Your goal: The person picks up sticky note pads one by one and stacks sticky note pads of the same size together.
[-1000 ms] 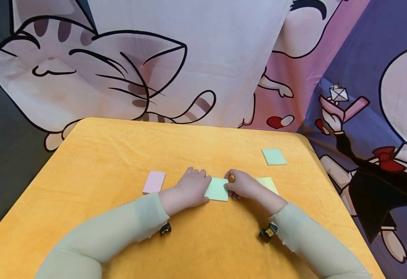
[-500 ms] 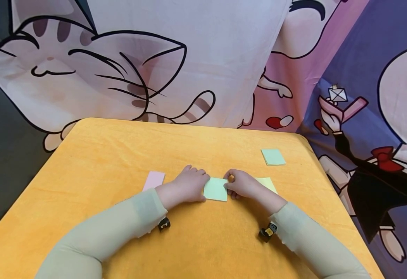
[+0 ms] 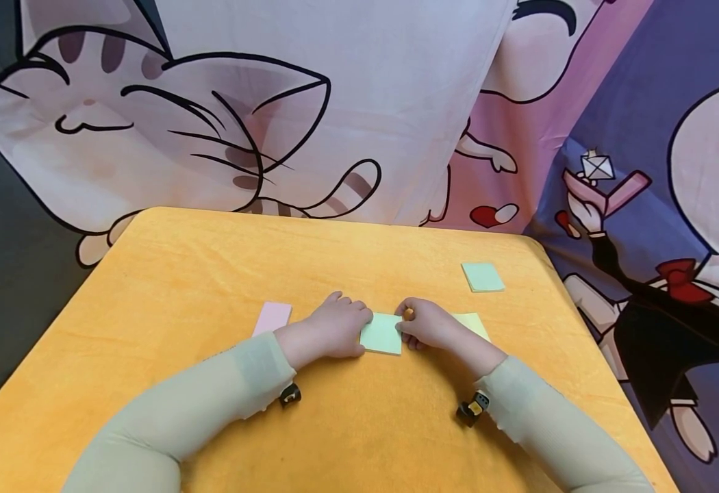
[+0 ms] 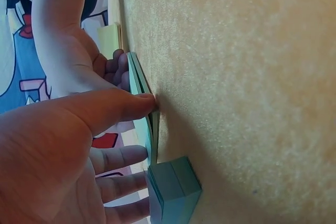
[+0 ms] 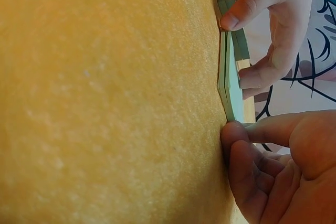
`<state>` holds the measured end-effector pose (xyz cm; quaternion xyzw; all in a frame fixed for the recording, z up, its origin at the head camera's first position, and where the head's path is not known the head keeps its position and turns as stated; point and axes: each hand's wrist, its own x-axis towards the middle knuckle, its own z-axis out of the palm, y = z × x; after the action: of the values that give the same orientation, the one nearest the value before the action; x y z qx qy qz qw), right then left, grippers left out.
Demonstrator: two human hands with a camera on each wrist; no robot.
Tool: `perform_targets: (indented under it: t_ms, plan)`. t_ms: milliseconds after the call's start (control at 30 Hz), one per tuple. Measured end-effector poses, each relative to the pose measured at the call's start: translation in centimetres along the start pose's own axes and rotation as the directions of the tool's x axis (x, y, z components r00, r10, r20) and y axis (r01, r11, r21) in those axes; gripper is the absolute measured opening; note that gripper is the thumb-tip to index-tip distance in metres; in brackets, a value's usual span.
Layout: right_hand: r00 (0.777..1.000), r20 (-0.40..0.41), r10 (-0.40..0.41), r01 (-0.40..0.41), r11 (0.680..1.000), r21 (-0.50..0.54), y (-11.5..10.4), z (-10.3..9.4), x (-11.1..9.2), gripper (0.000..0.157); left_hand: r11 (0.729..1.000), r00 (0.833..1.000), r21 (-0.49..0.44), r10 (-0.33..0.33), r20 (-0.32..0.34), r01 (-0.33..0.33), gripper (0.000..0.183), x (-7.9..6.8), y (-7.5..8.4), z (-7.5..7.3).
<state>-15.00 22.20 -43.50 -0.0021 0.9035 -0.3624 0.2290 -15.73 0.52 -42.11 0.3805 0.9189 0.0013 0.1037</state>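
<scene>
A light green sticky note pad (image 3: 381,334) lies on the yellow table between both hands. My left hand (image 3: 336,327) spans its left side, thumb at the near edge and fingers at the far edge. At the right edge, the thumb and forefinger of my right hand (image 3: 429,324) pinch the pad, other fingers curled. In the left wrist view, the pad (image 4: 143,80) shows as thin layers with a gap between them. A thicker green block of notes (image 4: 178,190) sits under my left fingers; the left hand hides it in the head view.
A pink pad (image 3: 273,319) lies to the left, partly behind the left forearm. Beside the right wrist is a pale yellow pad (image 3: 473,324), partly covered. Another green pad (image 3: 483,277) lies farther back right. A cartoon-printed cloth (image 3: 359,123) hangs behind the table's far edge.
My left hand has shifted slightly left, its thumb drawing in a little along the pad's near edge. The right hand keeps its pinch and has hardly moved.
</scene>
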Motion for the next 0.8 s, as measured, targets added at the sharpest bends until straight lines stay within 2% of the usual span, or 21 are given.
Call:
perform_targets:
  t_ms: [567, 800]
  plan:
    - [1.0, 0.008, -0.019, 0.019, 1.0, -0.007, -0.15, -0.14, 0.23, 0.02, 0.999, 1.0, -0.037, -0.007, 0.004, 0.007, 0.05, -0.32, 0.01, -0.13]
    - [1.0, 0.002, -0.029, 0.029, 0.999, -0.021, -0.21, -0.42, 0.22, 0.022, 0.999, 1.0, -0.038, -0.008, -0.002, 0.008, 0.051, -0.16, -0.13, 0.29]
